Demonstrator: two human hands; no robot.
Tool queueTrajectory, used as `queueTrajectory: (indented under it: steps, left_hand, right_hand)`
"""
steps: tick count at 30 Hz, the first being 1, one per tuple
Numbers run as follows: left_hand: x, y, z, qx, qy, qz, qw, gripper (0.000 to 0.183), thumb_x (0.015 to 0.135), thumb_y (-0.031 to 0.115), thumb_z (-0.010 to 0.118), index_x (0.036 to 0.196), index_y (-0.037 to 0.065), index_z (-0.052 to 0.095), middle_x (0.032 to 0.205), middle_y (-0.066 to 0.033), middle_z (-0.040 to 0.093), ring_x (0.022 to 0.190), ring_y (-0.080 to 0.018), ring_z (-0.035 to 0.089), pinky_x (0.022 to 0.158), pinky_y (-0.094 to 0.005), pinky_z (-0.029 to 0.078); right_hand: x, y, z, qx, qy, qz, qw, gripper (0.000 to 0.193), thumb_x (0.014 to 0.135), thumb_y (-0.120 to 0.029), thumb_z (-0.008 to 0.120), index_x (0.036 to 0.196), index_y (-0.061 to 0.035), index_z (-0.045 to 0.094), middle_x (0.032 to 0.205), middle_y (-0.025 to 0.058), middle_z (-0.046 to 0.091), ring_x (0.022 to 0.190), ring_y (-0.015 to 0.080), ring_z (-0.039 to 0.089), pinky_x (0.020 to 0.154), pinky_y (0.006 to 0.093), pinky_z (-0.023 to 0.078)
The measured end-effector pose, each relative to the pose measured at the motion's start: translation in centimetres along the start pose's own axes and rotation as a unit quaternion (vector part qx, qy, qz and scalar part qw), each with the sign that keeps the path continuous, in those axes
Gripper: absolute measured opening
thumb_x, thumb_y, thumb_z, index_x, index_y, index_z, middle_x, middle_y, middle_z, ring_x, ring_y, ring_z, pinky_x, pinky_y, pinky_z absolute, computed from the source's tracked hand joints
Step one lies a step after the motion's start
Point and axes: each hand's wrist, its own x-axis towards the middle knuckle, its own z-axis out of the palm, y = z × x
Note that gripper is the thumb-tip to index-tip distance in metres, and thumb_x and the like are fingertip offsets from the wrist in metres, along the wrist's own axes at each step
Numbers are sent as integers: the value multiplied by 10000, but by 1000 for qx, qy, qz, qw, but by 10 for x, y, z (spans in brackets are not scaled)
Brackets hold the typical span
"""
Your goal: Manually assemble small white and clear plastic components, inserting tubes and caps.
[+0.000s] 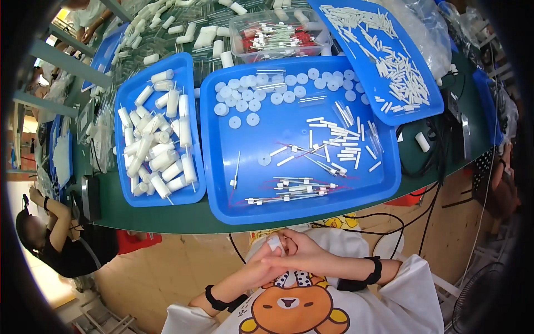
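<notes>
My left hand [257, 270] and my right hand [303, 255] are pressed together close to my chest, below the table's near edge. Between their fingertips they pinch a small white cylinder [275, 243]. Which hand bears most of it is hidden by the overlapping fingers. Just beyond the hands lies a large blue tray [222, 167] holding white discs [253, 97], short white tubes [339, 139] and thin rods with white caps [289, 189]. Both wrists wear black bands.
A second blue tray [119, 183] on the left is full of white cylinders with pins. A third blue tray [434, 106] at the right holds small white tubes. A clear box [278, 36] has red-and-white parts. Black cables [428, 161] hang off the green table [167, 217]. Another person [61, 245] sits lower left.
</notes>
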Motion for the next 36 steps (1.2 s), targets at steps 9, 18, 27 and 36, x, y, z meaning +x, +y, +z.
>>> queueTrajectory:
  steps: [9,18,27,36]
  left_hand:
    - [-2,-4,14,15,114,32,993,348,914,364,562,1111,113,424,1083,-31,466,1057,-188,489,956,-417,394]
    - [8,-24,-2,60,97,123,986,180,961,137,470,1112,79,393,1057,-20,448,1002,-118,480,910,-314,417]
    - [6,13,15,-30,74,13,997,163,929,122,498,1067,62,434,1006,-57,488,930,-158,520,831,-315,438]
    - [-23,36,19,-61,-131,-38,989,671,895,453,434,1344,-36,336,894,-163,619,716,-250,606,755,-364,478]
  right_hand:
    - [10,13,3,22,21,-42,999,497,767,-311,747,1062,20,522,928,21,519,823,63,472,707,203,421]
    - [17,-4,-3,44,77,-67,994,431,718,-318,778,763,-76,424,733,-32,366,647,55,374,563,214,337]
    - [26,4,-10,-55,7,-85,995,413,769,-342,739,840,-31,478,794,29,511,714,98,511,639,242,436]
    - [-61,-87,-29,-414,-125,-188,882,314,834,-281,684,1005,-35,588,929,105,607,831,239,607,778,324,493]
